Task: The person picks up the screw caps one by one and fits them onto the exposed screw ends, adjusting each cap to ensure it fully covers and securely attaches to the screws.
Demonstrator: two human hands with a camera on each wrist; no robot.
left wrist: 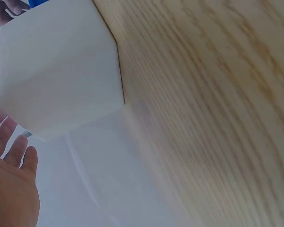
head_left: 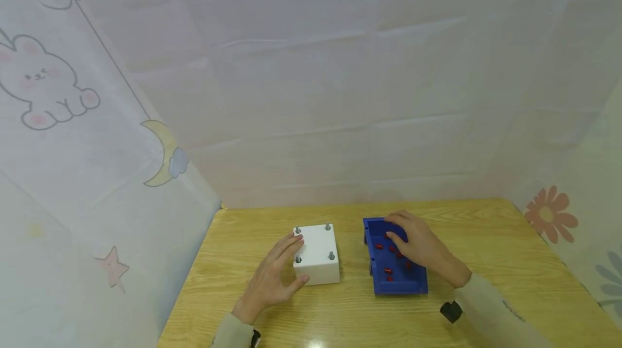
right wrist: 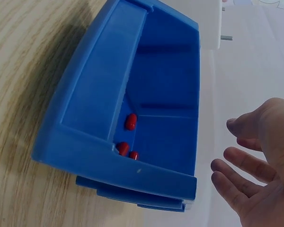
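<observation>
A white block [head_left: 316, 273] stands on the table, with a threaded metal bolt [head_left: 331, 256] sticking up near each top corner. My left hand [head_left: 269, 280] is at the block's left side, fingertips over its top edge and thumb by the front face. Those fingers [left wrist: 16, 150] look loosely extended in the left wrist view. To the right, a blue bin [head_left: 401, 287] holds several small red caps [head_left: 387, 271]. Over the bin's right side hovers my right hand [head_left: 421, 243], fingers loosely bent. The right wrist view shows nothing between its fingers [right wrist: 248, 163].
Both things stand on a wooden table [head_left: 233, 240], a gap between them. A pale sheet [head_left: 311, 94] hangs behind the table's back edge, and printed sheets line both sides. A black wrist strap piece [head_left: 451, 312] shows at the right sleeve.
</observation>
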